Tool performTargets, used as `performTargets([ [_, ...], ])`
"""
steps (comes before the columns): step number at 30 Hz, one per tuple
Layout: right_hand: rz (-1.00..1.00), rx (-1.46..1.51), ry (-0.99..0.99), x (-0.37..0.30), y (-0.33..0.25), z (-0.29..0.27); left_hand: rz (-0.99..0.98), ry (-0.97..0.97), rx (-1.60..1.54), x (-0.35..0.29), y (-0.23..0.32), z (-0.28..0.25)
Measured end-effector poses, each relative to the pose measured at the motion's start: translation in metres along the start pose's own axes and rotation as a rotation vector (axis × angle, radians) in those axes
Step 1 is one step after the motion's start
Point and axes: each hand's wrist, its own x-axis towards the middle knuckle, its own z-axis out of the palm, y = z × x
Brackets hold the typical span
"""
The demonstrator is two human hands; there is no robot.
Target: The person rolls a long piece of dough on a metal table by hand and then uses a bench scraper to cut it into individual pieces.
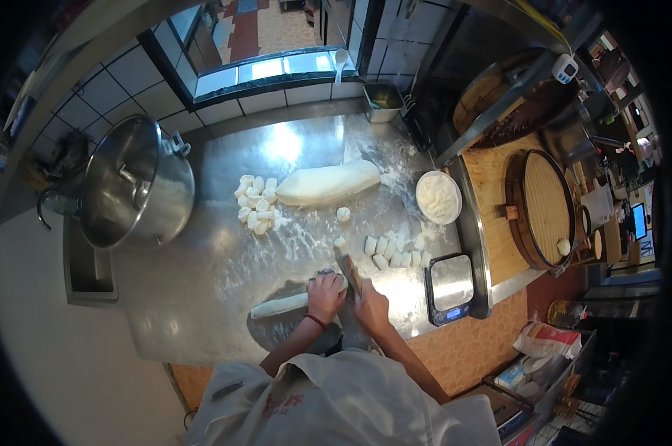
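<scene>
A long dough roll (280, 305) lies on the steel worktop in front of me. My left hand (325, 296) grips its right end, fingers curled over it. In my right hand (371, 306) is a knife (356, 276), its blade pointing away from me just right of the roll's end. A small dough piece (339, 243) sits by the blade tip. Several cut dough pieces (395, 257) stand in rows to the right. Farther back lie a thick dough log (328, 183), a heap of dough pieces (256, 202) and one lone dough piece (342, 214).
Flour dusts the steel worktop (194, 297). A bowl of flour (438, 198) and a digital scale (449, 290) are at the right. A large metal mixing bowl (139, 186) stands left, a small metal container (383, 102) at the back. Beyond the right edge sits a round steamer (540, 208).
</scene>
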Motion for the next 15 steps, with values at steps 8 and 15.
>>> performTargets([
  [8,0.004,0.029,0.0,-0.005,0.017,-0.011,0.06,0.107,0.101,-0.026,-0.028,-0.032],
  [15,0.025,0.007,0.007,-0.006,0.014,-0.016,0.124,0.046,-0.035,-0.001,-0.024,0.023],
])
